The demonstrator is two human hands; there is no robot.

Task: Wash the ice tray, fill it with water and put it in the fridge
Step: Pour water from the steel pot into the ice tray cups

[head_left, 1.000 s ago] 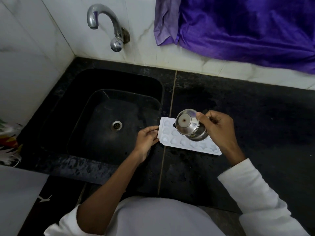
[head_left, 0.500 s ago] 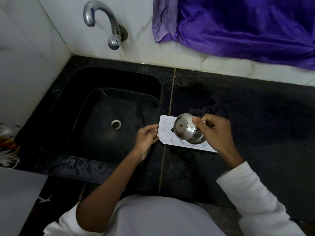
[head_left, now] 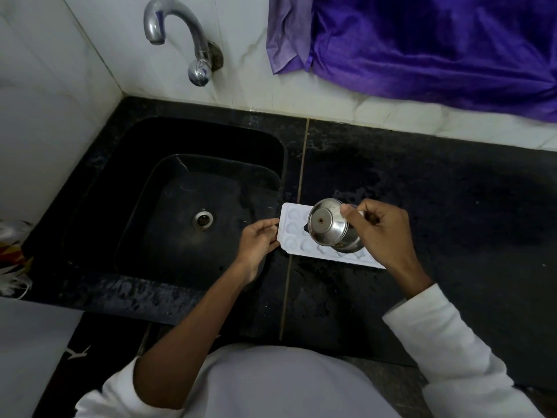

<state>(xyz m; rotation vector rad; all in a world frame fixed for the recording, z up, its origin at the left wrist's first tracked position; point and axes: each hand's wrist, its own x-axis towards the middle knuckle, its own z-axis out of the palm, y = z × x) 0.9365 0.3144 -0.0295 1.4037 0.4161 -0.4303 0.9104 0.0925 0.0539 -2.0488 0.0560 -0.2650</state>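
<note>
**Ice tray (head_left: pixel 291 230) flat on counter (head_left: pixel 446 212), just right of sink (head_left: pixel 180 137)**

Far left: curved metal tap (head_left: pixel 180 31) on the white tiled wall, spout over the sink; round drain (head_left: pixel 202 218) in the basin floor.

Left hand (head_left: pixel 257 241) reaches over the sink's right rim; thumb and fingers clamped on the tray's left short edge.

Tray white, its left end lying across the seam in the counter, long side running off to the right; moulded pockets face up; whether they hold water cannot be told.

Steel cup (head_left: pixel 330 226) above the tray's middle, tipped so that its base faces left and up; mouth hidden.

Right hand (head_left: pixel 384 232) grips the cup from the right, fingers curled round it, thumb on its upper wall; white sleeve (head_left: pixel 437 342) on that arm.

Counter dark, with a wet-looking sheen near the tray.

Far right: purple cloth (head_left: pixel 422 40) hangs on the wall above the counter.
</note>
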